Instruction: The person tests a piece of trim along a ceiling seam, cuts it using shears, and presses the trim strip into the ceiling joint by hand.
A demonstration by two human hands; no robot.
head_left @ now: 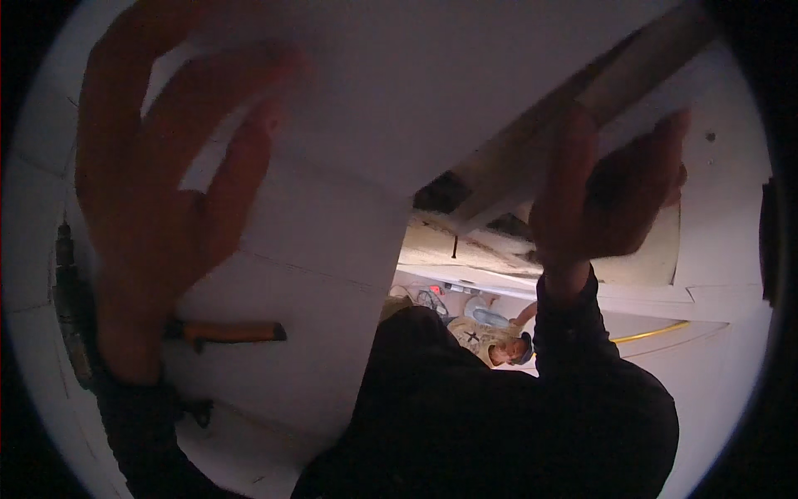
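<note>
A large white panel (332, 108) fills the upper middle, close and in shadow. My left hand (158, 183) is at its left part, fingers bent and spread, with nothing seen between them. Right of the panel's slanted edge is my right hand (603, 191), thumb and forefinger raised apart and the other fingers curled in shadow. Its thumb overlaps a pale, flat strip (640, 75) along that edge; whether they touch I cannot tell. Below the strip an opening shows a rough beige surface (474, 245) and a thin dark rod (455, 246).
Near my left wrist lies an orange-handled tool (237, 333); its far end is hidden. A dark drill-like tool (73, 308) stands along the left rim. Through the gap, a person (490, 341) in a beige shirt and dark cap appears. A yellow strip (652, 333) lies at right.
</note>
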